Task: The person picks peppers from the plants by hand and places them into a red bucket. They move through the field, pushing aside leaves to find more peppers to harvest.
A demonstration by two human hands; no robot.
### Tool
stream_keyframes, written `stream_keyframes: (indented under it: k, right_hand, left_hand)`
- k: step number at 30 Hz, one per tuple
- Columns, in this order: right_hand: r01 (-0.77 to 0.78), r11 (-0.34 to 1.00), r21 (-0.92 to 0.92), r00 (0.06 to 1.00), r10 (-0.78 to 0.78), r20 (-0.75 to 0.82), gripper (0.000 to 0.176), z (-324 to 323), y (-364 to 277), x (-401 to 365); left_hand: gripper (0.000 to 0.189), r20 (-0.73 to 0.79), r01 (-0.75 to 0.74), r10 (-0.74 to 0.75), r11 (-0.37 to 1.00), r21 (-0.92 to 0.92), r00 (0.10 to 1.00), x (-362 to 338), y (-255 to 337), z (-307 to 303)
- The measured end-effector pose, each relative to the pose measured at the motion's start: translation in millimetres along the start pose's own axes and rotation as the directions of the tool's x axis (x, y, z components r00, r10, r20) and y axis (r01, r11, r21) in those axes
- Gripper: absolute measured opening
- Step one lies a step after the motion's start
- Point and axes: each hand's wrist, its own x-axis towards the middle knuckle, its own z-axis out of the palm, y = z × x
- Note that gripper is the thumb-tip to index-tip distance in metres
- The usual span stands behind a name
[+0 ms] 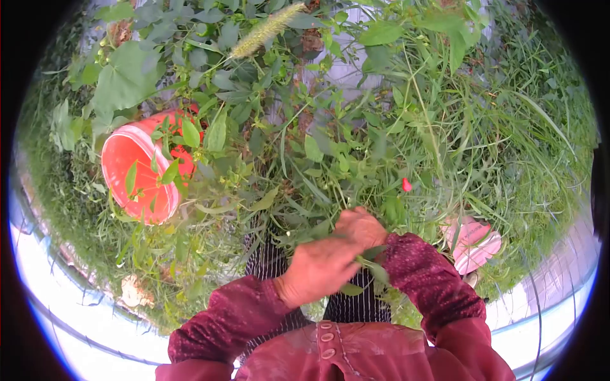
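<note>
My left hand (pixel 321 267) reaches in from the lower left, its fingers blurred and lying over the front of my right hand. Beyond it, my right hand (pixel 360 227) is among green stems at the centre, its fingers curled and partly covered. Green leaves (pixel 375 267) stick out beside and below the two hands. What either hand holds cannot be made out. A small red pepper (pixel 406 185) shows in the foliage to the upper right of my right hand.
A red bucket (pixel 141 171) lies tilted among plants at the left, with leafy stems across its mouth. A pink and white object (pixel 473 244) lies at the right. A seed head (pixel 267 30) stands at the top. Dense grass and leaves surround the hands.
</note>
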Motion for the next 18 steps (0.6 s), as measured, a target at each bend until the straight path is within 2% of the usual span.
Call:
stream_keyframes:
  k: [1, 2, 4, 5, 6, 8, 10, 11, 13, 14, 16, 18]
  right_hand:
    - [0.072, 0.990, 0.120, 0.984, -0.052, -0.169, 0.021, 18.3, 6.0, -2.7]
    - [0.075, 0.990, 0.116, 0.984, -0.055, -0.171, 0.021, 32.5, 10.8, 1.2]
    - [0.054, 0.997, 0.049, 0.941, -0.035, -0.338, 0.020, 61.1, 18.0, 4.4]
    - [0.035, 0.999, 0.017, 0.906, -0.024, -0.423, 0.020, 66.0, 21.3, 3.2]
    - [0.033, 0.999, 0.013, 0.904, -0.025, -0.426, 0.020, 58.9, 21.1, -0.3]
    - [0.075, 0.997, -0.023, 0.947, -0.078, -0.312, 0.015, 40.5, 19.1, -9.9]
    - [0.098, 0.995, -0.005, 0.940, -0.094, -0.328, 0.016, 52.8, 31.3, -12.8]
    - [0.085, 0.996, -0.007, 0.933, -0.082, -0.350, 0.017, 62.2, 38.6, -14.8]
    - [0.097, 0.995, -0.021, 0.930, -0.098, -0.353, 0.018, 66.8, 54.3, -16.7]
    - [0.110, 0.994, -0.028, 0.929, -0.112, -0.354, 0.018, 68.8, 57.9, -17.2]
    - [0.158, 0.987, -0.010, 0.897, -0.148, -0.416, 0.018, 71.0, 66.0, -16.9]
    - [0.169, 0.985, -0.038, 0.877, -0.168, -0.451, 0.017, 66.9, 65.5, -16.9]
  left_hand:
    - [0.026, 0.018, -0.058, 0.059, 0.997, -0.053, 0.998, 9.2, 5.5, -3.5]
    - [0.026, 0.015, -0.060, 0.061, 0.997, -0.049, 0.998, 17.5, 2.9, -6.0]
    - [0.025, 0.012, 0.163, -0.168, 0.937, -0.307, 0.986, 34.3, -3.3, -8.5]
    - [0.025, -0.011, 0.320, -0.350, 0.868, -0.379, 0.937, 38.8, -26.6, -6.0]
    - [0.024, -0.022, 0.454, -0.518, 0.769, -0.449, 0.855, 43.4, -59.0, -6.6]
    - [0.025, 0.000, 0.568, -0.692, 0.593, -0.571, 0.722, 69.4, -98.6, -22.2]
    - [0.022, -0.168, 0.582, -0.673, 0.719, -0.380, 0.721, 87.3, -159.3, -18.8]
    - [0.022, -0.167, 0.592, -0.682, 0.710, -0.381, 0.712, 95.1, -181.6, -12.5]
    - [0.028, -0.185, 0.650, -0.641, 0.760, -0.013, 0.745, 115.3, -218.9, -4.8]
    - [0.028, -0.198, 0.653, -0.642, 0.757, -0.010, 0.741, 120.1, -231.1, 2.9]
    - [0.038, -0.179, 0.713, -0.702, 0.612, 0.342, 0.689, 138.6, -250.6, 17.8]
    - [0.039, -0.143, 0.725, -0.735, 0.582, 0.368, 0.663, 155.9, -271.8, 24.9]
